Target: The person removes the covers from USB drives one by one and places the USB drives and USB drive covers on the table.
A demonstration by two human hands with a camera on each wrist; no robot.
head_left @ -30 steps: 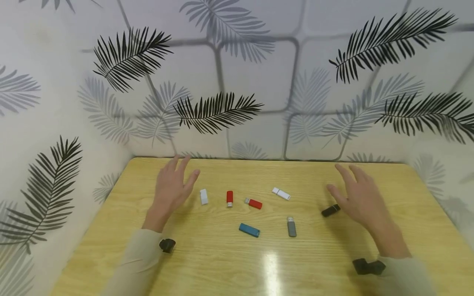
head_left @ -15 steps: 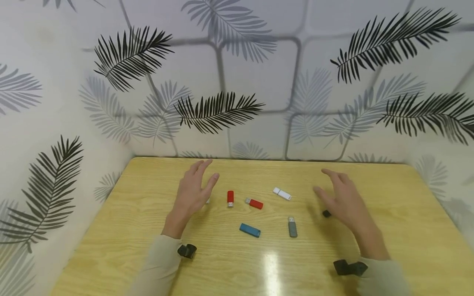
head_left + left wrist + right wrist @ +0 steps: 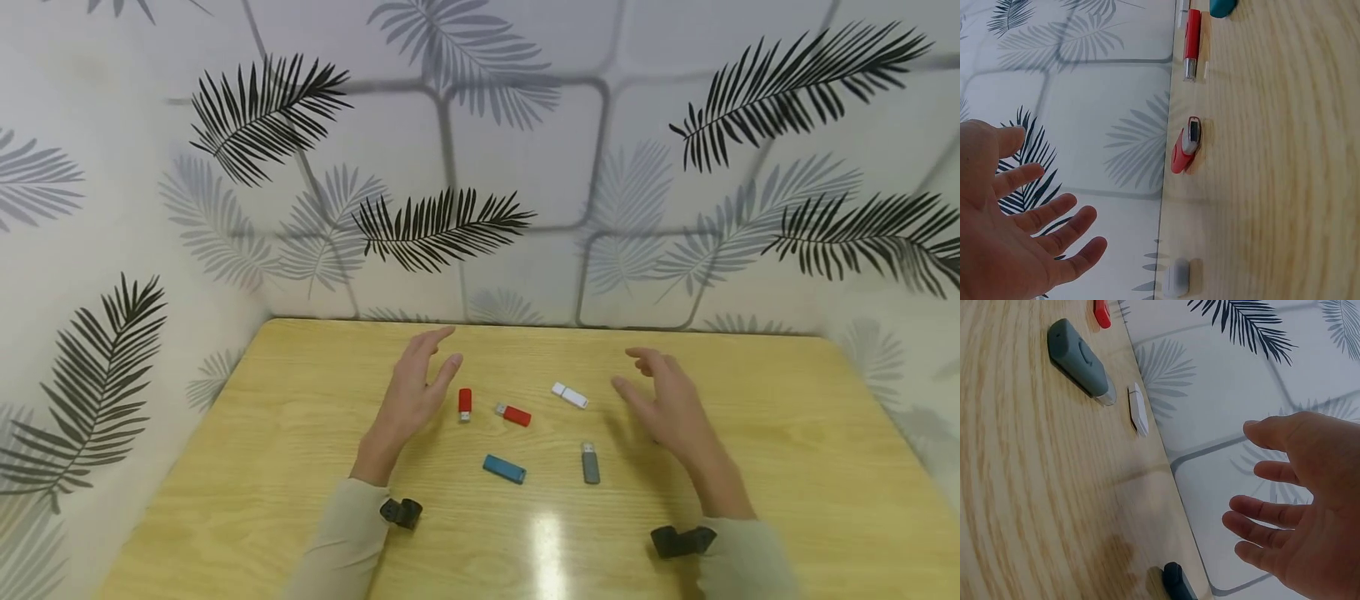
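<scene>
My left hand (image 3: 412,395) hovers over the table with loosely spread fingers and holds nothing. Just right of it lies a red USB stick (image 3: 465,405), metal plug toward me. A white USB stick (image 3: 1177,277), hidden under this hand in the head view, shows in the left wrist view. My right hand (image 3: 669,406), relaxed and holding nothing, hovers above a black USB stick (image 3: 1176,581) that it almost fully covers in the head view. Between the hands lie a second red USB stick (image 3: 513,414), another white one (image 3: 570,395), a blue one (image 3: 505,468) and a grey one (image 3: 591,463).
The wooden table (image 3: 247,467) ends at the back against a wall (image 3: 517,167) with a palm-leaf pattern. Dark wrist cameras (image 3: 401,512) sit at both cuffs. A bright reflection falls on the table near the front.
Both hands have moved inward, the left to the right and the right to the left. They now cover the left white stick and the black stick. The sticks have stayed put.
</scene>
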